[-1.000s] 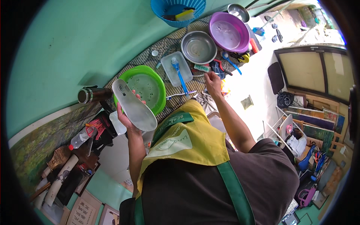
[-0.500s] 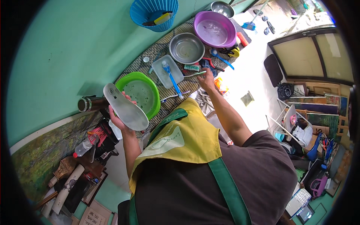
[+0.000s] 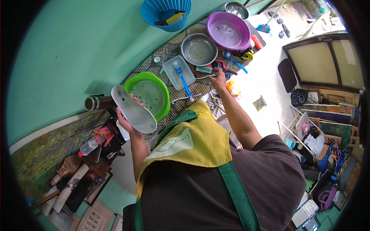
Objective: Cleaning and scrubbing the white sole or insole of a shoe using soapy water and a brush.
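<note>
My left hand (image 3: 127,121) is closed around a translucent whitish shoe insole (image 3: 135,109), its fingers wrapping over the edge from behind. The insole is tilted beside a green basin (image 3: 163,86) of sudsy water. My right hand (image 3: 219,79) is farther off, at the right side of the mat, with its fingers pinched on the end of a slim toothbrush (image 3: 204,77). Close by that hand lies a brush with green-and-white bristles (image 3: 204,69). A blue-handled brush (image 3: 183,79) rests across a clear plastic tub (image 3: 171,79). Another toothbrush (image 3: 181,99) lies between the green basin and my apron.
A steel bowl (image 3: 199,49) and a purple basin of water (image 3: 228,30) stand farther along the woven mat (image 3: 150,65). Red-handled pliers (image 3: 227,67) and a blue brush (image 3: 235,61) lie at its right. Behind the insole is a brown flask (image 3: 100,103). A blue basket (image 3: 167,15) is by the wall.
The whole view has shifted slightly, so things sit a little farther right. My right hand has turned, with its fingers now over the toothbrush end. My left hand keeps its hold on the insole.
</note>
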Available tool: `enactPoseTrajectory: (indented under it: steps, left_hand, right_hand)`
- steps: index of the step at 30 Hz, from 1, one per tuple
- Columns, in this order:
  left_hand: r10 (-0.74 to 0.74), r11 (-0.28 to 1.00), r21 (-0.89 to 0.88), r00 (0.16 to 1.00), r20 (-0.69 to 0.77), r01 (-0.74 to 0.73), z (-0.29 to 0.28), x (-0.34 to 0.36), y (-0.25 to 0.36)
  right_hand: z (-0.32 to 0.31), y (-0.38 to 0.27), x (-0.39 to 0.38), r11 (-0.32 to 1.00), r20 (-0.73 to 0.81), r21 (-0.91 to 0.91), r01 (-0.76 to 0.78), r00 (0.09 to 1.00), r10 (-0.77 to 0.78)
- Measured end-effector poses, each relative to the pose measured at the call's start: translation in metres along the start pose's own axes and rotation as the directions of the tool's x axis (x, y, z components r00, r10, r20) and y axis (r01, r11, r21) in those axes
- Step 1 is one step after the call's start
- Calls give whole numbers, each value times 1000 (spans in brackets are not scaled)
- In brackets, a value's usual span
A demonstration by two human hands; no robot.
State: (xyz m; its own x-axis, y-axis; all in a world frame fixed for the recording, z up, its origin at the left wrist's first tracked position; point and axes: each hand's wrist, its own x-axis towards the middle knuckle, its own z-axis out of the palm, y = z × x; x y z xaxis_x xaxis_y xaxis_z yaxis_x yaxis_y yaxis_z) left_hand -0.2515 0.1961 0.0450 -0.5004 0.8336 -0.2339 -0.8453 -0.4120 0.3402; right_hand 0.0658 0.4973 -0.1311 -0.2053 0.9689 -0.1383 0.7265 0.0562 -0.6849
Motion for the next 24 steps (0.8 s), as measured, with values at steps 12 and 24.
enactPoseTrajectory:
  steps: [12,24]
  left_hand:
    - [13,993,-114,994,-107,-25,3,-2,-1]
    - [178,984,21,954,-242,-178,13,-26,1]
  right_hand:
    - [9,-134,0,890,-81,142,433,902,-425]
    - [210,-249,92,721,616,-263,641,687,-386]
